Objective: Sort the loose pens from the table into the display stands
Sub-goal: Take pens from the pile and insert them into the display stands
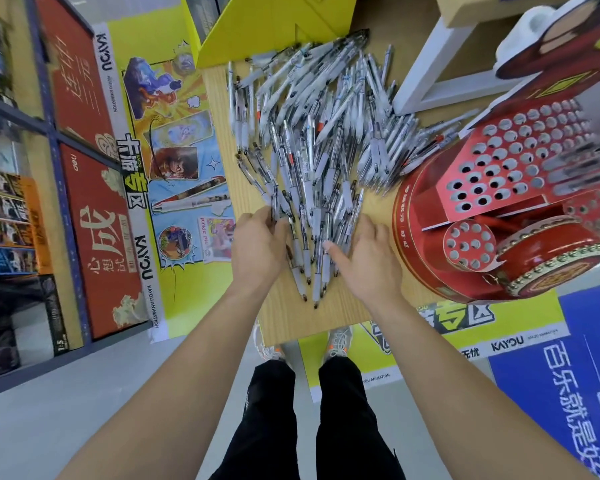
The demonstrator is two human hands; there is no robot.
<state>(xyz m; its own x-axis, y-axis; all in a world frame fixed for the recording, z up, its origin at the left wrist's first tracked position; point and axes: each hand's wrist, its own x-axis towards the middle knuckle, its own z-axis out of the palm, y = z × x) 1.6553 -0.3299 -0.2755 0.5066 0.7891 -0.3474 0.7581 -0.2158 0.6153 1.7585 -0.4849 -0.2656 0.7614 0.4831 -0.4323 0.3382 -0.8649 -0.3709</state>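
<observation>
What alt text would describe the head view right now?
Both hands gather the near end of a large pile of loose pens on a wooden table: the left hand grips a few, the right hand presses open against them. A red display stand, holes mostly empty, stands to the right.

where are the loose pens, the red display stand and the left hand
loose pens [309,133], head view, middle of the pile
red display stand [510,157], head view, its sloped holed panel
left hand [257,247], head view, back of the hand
</observation>
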